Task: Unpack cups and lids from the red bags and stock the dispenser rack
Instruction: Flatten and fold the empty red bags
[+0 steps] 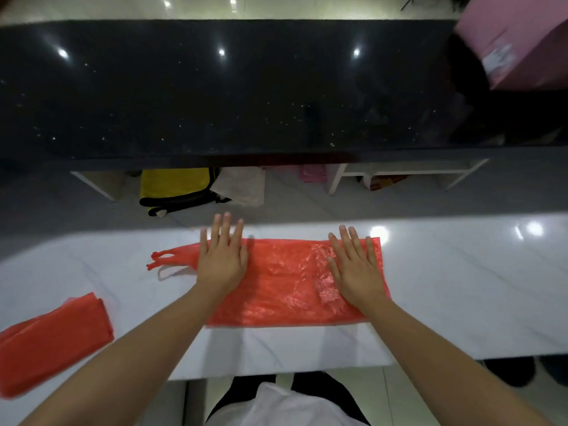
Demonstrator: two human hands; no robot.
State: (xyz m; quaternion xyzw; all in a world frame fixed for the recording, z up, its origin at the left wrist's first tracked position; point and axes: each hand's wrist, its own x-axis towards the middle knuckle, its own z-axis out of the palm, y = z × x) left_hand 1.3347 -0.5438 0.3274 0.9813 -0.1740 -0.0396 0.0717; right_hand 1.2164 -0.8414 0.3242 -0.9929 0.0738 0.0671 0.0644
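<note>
Head view: empty red bag (285, 281) lay flat on white counter (461, 287), handles pointing left. Left hand (222, 259) and right hand (356, 272) both spread, palms pressed on bag — flattening it. Second red bag (55, 336), folded, sat near left edge. No cups, lids or rack visible. Judged step: tidying emptied bags — next move likely folding, needing one edge pinched.

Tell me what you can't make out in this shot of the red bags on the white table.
- Head view: the folded red bag is cut off by the left edge.
- Parts of the flat red bag lie hidden under the left hand and right hand.
- Items on the floor under the dark counter are partly hidden by it.
- The pink box is cut off at the top right, its label blurred.
- No cups, lids or rack show.
</note>
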